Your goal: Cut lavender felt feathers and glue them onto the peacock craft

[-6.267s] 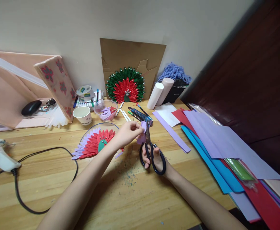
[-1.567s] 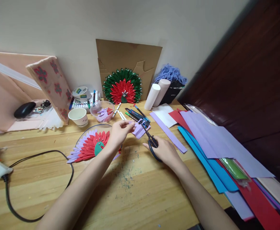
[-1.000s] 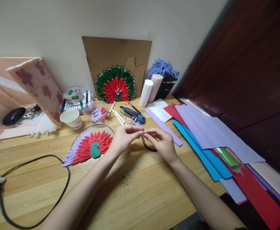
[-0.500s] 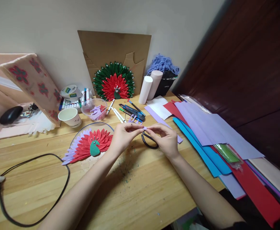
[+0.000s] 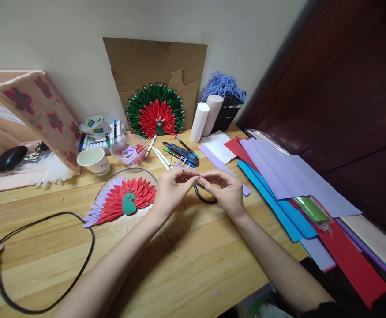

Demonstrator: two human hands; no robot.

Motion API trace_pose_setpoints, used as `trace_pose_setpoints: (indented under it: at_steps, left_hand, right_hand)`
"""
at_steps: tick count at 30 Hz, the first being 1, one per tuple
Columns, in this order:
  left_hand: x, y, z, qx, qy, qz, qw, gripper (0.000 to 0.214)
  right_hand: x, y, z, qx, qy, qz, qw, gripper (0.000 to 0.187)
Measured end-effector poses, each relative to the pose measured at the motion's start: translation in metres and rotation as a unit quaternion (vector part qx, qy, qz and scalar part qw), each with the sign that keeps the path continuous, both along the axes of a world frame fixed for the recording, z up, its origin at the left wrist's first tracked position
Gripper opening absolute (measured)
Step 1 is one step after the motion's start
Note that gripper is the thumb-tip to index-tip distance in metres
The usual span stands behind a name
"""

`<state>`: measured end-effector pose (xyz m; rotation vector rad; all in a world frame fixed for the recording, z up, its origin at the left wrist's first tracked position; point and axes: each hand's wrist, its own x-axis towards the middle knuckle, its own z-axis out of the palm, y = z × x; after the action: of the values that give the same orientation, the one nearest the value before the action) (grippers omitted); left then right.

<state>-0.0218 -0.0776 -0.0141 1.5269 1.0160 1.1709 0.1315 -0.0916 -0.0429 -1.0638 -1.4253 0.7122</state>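
Observation:
Between the fingertips of my left hand (image 5: 174, 187) and my right hand (image 5: 224, 190) is a small purple paper piece (image 5: 200, 176), pinched from both sides and mostly covered by the fingers. Under my right hand a black scissors handle (image 5: 206, 199) shows on the table; the blades are hidden. Beside my left wrist lies a round fan (image 5: 95, 201) bearing a paper peacock (image 5: 129, 204) with a green body, red feathers and purple outer feathers along its left side. More cut purple strips (image 5: 188, 164) lie just behind my hands.
A clear bowl (image 5: 115, 154) of paper scraps, a paper cup (image 5: 95, 161) and markers (image 5: 161, 157) stand behind the fan. Coloured sheets (image 5: 279, 172) cover the right side. A cable (image 5: 92, 247) loops at left. A green-and-red peacock (image 5: 158, 117) leans against cardboard (image 5: 153, 62).
The purple piece has turned slightly between my fingertips and shows less of its surface. Both hands keep their pinch, and the view has shifted a little.

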Motion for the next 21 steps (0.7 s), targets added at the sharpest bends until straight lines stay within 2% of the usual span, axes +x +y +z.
trace_pose_setpoints:
  at_steps: [10,15,21]
  left_hand:
    - [0.0026,-0.0037,-0.0009,0.004,-0.031,0.003,1.0,0.014]
    - [0.0023,-0.0053,0.0002,0.032,-0.026,0.006,0.999,0.013]
    - [0.0015,-0.0055,0.002,0.061,-0.01,0.009,0.998,0.01]
  right_hand:
    - [-0.0003,-0.0015,0.0044,0.022,0.022,0.004,1.0,0.005]
    - [0.0,-0.0017,0.006,0.047,0.028,0.005,0.998,0.007]
    - [0.0001,-0.0018,0.0064,0.033,0.031,-0.001,0.999,0.005]
